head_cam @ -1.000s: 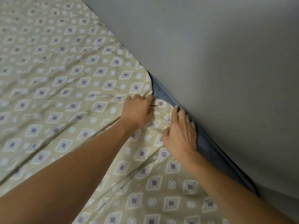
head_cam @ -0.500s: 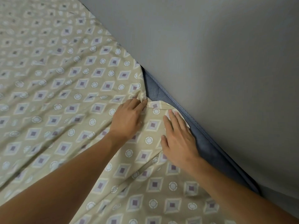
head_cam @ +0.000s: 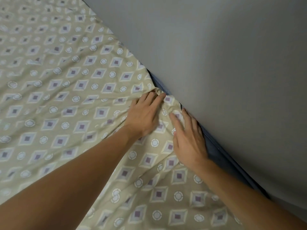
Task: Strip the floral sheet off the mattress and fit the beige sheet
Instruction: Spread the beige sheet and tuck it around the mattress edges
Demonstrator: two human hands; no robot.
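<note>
Grey plain wall [head_cam: 224,63] fills the view from twelve round to four o'clock, and the bed runs tight against it. Over the bed, from seven to eleven o'clock, lies the beige cotton sheet printed with purple diamonds and white rings [head_cam: 66,97], already spread across the top, so by my judgement the floral sheet is off; none of it shows. What remains is the tucking along the wall side, where a strip of dark blue mattress edge [head_cam: 214,146] is not yet covered. At centre the left hand [head_cam: 144,115] presses flat on the sheet, fingers straight, its grip released beside a bunched fold at the hem. Just at its four o'clock, the right hand [head_cam: 187,140] also lies flat, fingers extended onto the hem near the wall. The narrow gap between mattress and wall stands in the way, leaving little room for fingers.
</note>
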